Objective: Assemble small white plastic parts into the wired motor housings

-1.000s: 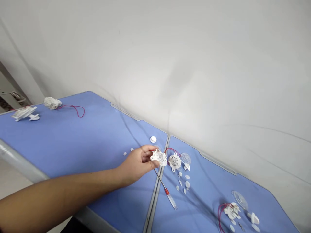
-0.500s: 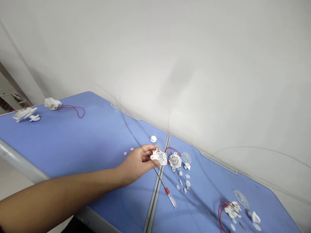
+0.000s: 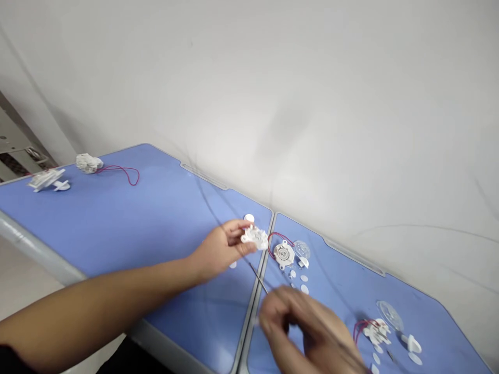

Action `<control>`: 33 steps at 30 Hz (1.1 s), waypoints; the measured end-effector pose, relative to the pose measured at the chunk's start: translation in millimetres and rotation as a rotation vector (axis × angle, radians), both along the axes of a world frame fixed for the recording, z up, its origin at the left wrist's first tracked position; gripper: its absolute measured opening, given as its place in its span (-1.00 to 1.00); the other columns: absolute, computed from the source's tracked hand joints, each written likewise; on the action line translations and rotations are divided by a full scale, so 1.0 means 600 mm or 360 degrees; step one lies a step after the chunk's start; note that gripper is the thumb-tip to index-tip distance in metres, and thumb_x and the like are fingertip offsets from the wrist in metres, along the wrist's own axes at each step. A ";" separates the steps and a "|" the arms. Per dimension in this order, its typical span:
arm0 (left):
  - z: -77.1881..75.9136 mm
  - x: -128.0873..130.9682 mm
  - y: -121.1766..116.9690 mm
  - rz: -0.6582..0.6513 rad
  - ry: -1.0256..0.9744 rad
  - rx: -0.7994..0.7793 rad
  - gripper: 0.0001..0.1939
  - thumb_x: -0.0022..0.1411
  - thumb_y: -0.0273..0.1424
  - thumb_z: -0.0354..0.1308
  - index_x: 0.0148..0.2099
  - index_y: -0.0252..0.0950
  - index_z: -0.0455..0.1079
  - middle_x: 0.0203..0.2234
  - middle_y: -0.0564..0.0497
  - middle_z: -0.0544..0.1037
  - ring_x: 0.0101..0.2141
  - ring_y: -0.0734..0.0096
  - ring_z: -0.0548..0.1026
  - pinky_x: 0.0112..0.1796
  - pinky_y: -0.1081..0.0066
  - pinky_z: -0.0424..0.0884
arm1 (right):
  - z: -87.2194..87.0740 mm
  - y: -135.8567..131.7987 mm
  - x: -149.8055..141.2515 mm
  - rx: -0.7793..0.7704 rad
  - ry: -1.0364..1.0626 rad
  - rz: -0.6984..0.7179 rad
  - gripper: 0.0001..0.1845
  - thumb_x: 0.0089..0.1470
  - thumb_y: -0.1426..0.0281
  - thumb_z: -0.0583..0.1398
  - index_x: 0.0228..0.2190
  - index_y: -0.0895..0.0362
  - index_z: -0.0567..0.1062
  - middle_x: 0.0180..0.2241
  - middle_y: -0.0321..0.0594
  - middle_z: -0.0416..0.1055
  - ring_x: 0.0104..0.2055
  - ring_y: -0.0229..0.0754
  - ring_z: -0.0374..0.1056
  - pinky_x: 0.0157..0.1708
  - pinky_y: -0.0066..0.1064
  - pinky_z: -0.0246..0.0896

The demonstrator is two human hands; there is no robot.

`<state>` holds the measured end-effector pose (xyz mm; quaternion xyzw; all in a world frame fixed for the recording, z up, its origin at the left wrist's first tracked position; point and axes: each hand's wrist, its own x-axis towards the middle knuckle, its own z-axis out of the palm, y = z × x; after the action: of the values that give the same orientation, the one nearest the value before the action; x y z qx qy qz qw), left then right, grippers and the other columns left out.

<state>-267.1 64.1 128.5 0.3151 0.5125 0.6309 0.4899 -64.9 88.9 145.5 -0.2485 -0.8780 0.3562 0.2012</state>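
My left hand (image 3: 222,250) grips a white plastic mechanism (image 3: 255,237) between thumb and fingers, above the seam between two tabletops. My right hand (image 3: 307,330) is blurred at the lower centre, with thumb and index finger bent together in a pinch. A faint pale smear shows by its fingertips, too unclear to name. The metal shaft of a screwdriver (image 3: 258,276) lies between the hands; its handle is hidden behind my right hand. To the right of my left hand lies a similar white mechanism (image 3: 284,254) with red wires. A white knob (image 3: 249,218) sits just beyond the left fingers.
Beside the second mechanism are a clear disc (image 3: 301,249), another white knob (image 3: 303,262) and several small white discs (image 3: 304,289). Farther right lie a wired white part (image 3: 376,331), a clear disc (image 3: 390,315) and a knob (image 3: 413,344). Two white assemblies (image 3: 89,163) rest at far left.
My right hand has come into view from the lower right and now covers the screwdriver handle and some small discs. My left hand still holds the white mechanism. The view has shifted slightly.
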 end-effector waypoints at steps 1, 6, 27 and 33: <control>0.004 -0.008 0.001 0.0074 0.0010 0.0048 -0.45 -0.01 -0.33 0.36 0.02 -0.35 0.32 -0.08 -0.17 0.57 -0.13 0.20 0.56 -0.04 0.22 0.43 | -0.004 0.015 -0.022 0.0018 -0.0049 -0.0037 -0.85 0.12 0.44 0.14 -0.47 0.06 0.44 -0.52 -0.33 0.40 -0.51 -0.29 0.29 -0.51 -0.47 0.23; 0.017 -0.032 0.002 0.0199 0.0026 0.0180 -0.47 0.05 -0.30 0.32 0.05 -0.35 0.31 -0.08 -0.15 0.56 -0.23 0.31 0.58 -0.08 0.24 0.46 | -0.059 0.082 -0.084 0.0323 -0.0225 -0.0347 -0.89 0.00 0.49 0.10 -0.51 0.11 0.39 -0.54 -0.30 0.39 -0.53 -0.25 0.28 -0.54 -0.46 0.10; 0.024 -0.025 0.006 0.0249 -0.0082 0.0126 -0.58 0.07 -0.49 0.27 0.00 -0.38 0.33 -0.15 -0.12 0.58 -0.33 0.42 0.58 -0.15 0.33 0.47 | -0.108 0.061 -0.106 0.1029 -0.0034 0.0097 -0.85 0.13 0.55 0.08 -0.37 0.15 0.45 -0.41 -0.19 0.45 -0.36 -0.17 0.32 -0.35 -0.37 0.16; 0.022 -0.024 0.009 0.0267 -0.0048 0.0089 -0.62 0.08 -0.52 0.25 -0.02 -0.39 0.33 -0.17 -0.12 0.56 -0.33 0.43 0.57 -0.15 0.31 0.46 | -0.117 0.037 -0.114 0.1318 -0.0015 0.0307 -0.81 0.13 0.60 0.09 -0.41 0.16 0.46 -0.44 -0.19 0.44 -0.39 -0.18 0.30 -0.37 -0.36 0.11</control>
<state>-281.4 69.4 141.6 0.2750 0.5118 0.6885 0.4341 -133.5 111.2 75.5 -0.0650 -0.9671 -0.0105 0.2457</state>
